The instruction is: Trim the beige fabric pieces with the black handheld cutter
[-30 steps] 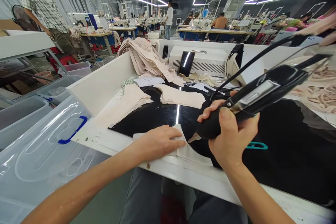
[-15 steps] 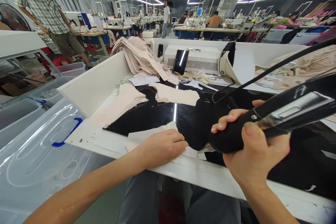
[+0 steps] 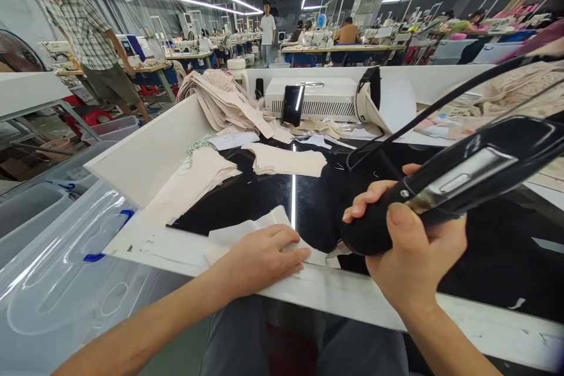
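My left hand (image 3: 264, 258) lies palm down, with fingers stretched out, on a pale cut fabric piece (image 3: 240, 228) near the table's front edge. My right hand (image 3: 416, 249) is wrapped round a black corded handheld tool (image 3: 440, 191) with a silver panel on its side; its exact kind is unclear. The tool's flat metal tip (image 3: 337, 249) is at the right end of the pale fabric, but I cannot tell whether it touches. Beyond my left hand lie a stack of cream fabric pieces (image 3: 288, 161) and a fanned stack (image 3: 205, 173) on the left.
A black glossy sheet (image 3: 264, 194) covers much of the white table. At the back are a phone (image 3: 292, 104), a white vented box (image 3: 321, 97) and bundled fabric (image 3: 220, 97). The tool's cord (image 3: 423, 120) arcs at right. A clear plastic bin (image 3: 57, 282) stands left; people work beyond.
My left hand's fingers have gone from curled to spread flat on the fabric. The tool stays in my right hand with its tip by the fabric. The whole view has shifted slightly.
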The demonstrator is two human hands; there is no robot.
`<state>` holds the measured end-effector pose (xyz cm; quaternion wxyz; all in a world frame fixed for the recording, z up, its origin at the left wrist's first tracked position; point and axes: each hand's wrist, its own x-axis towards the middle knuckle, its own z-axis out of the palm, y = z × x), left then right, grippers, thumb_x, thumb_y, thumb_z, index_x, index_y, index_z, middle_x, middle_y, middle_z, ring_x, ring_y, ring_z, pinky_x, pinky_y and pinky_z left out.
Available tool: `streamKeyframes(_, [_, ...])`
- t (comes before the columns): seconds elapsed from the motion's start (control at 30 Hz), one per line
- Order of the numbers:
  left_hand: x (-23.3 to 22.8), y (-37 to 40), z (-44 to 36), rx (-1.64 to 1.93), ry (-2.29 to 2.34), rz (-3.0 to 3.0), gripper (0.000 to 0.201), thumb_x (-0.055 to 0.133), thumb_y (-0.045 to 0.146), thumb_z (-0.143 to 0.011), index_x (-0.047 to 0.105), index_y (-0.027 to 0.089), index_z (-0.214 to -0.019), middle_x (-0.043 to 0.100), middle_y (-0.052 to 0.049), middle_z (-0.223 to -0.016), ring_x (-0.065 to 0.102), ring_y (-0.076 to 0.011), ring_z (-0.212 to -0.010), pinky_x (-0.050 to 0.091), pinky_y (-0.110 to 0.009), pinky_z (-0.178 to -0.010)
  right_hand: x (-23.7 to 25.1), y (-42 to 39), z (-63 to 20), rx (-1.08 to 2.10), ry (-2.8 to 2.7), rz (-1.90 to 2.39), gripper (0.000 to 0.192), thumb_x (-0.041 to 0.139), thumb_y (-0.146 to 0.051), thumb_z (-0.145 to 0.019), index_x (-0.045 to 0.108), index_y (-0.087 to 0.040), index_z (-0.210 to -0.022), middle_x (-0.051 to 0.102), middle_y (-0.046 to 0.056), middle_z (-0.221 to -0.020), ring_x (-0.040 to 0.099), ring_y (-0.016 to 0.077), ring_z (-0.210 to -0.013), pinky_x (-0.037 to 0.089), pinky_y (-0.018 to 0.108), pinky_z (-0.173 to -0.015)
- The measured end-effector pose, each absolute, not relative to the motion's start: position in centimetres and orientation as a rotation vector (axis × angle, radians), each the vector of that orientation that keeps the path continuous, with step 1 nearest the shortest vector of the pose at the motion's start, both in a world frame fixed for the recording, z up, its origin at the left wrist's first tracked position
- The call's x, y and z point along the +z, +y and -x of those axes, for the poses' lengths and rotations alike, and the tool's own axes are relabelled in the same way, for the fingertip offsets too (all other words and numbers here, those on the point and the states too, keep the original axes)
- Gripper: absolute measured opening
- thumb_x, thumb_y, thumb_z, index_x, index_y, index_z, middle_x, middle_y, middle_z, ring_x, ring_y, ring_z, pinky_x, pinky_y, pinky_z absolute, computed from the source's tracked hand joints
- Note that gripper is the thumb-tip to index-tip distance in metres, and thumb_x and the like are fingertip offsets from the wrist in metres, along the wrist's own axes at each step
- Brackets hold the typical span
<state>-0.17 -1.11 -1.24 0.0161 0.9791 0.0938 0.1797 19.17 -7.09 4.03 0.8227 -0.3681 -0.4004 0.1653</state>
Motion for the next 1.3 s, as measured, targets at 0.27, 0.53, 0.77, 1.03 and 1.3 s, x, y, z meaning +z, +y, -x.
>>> streamKeyframes(0.27, [-1.6, -1.4, 0.2, 0.588, 0.323, -3.038, 0.021, 0.055, 0.028, -0.106, 0.067, 0.017, -0.12, 0.065, -0.012, -0.114, 0.064, -0.0243, -0.103, 0.057, -0.037, -0.095, 4.6, -5.3, -18.1, 0.376, -0.85, 0.727, 0.04, 0.081, -0.03, -0.077, 0.063, -0.026, -0.112, 0.067, -0.006, -0.075, 0.06, 0.0158, -0.055, 0.053, 0.032, -0.048])
streamKeyframes(0.53, [-2.2, -1.4, 0.2, 0.654, 0.332, -2.959, 0.023, 0.054, 0.028, -0.107, 0.069, 0.018, -0.122, 0.065, -0.013, -0.118, 0.064, -0.0238, -0.105, 0.056, -0.035, -0.098, 4.3, -4.9, -17.6, 0.4, -0.848, 0.766, 0.04, 0.078, -0.025, -0.078, 0.059, -0.025, -0.113, 0.067, -0.006, -0.076, 0.06, 0.0159, -0.055, 0.054, 0.033, -0.048])
streamKeyframes(0.77, [-2.2, -1.3, 0.4, 0.648, 0.392, -2.874, 0.028, 0.052, 0.032, -0.108, 0.072, 0.021, -0.124, 0.061, -0.015, -0.125, 0.061, -0.0255, -0.114, 0.049, -0.041, -0.109, 4.7, -4.5, -17.0, 0.418, -0.831, 0.755, 0.037, 0.075, -0.025, -0.078, 0.053, -0.026, -0.108, 0.066, -0.007, -0.076, 0.058, 0.0153, -0.055, 0.054, 0.032, -0.049])
streamKeyframes(1.03, [-2.6, -1.3, 0.3, 0.679, 0.423, -2.852, 0.027, 0.058, 0.035, -0.105, 0.075, 0.022, -0.122, 0.06, -0.016, -0.126, 0.06, -0.0273, -0.118, 0.042, -0.048, -0.116, 4.9, -3.9, -16.7, 0.42, -0.839, 0.787, 0.035, 0.072, -0.023, -0.079, 0.053, -0.026, -0.108, 0.065, -0.008, -0.075, 0.057, 0.0152, -0.056, 0.054, 0.032, -0.049])
streamKeyframes(1.3, [-2.7, -1.3, 0.2, 0.701, 0.438, -2.83, 0.026, 0.061, 0.036, -0.103, 0.075, 0.024, -0.121, 0.061, -0.014, -0.124, 0.059, -0.0275, -0.116, 0.041, -0.049, -0.117, 4.5, -3.3, -16.4, 0.428, -0.854, 0.766, 0.037, 0.075, -0.026, -0.079, 0.053, -0.026, -0.11, 0.065, -0.008, -0.075, 0.058, 0.0147, -0.055, 0.055, 0.031, -0.05])
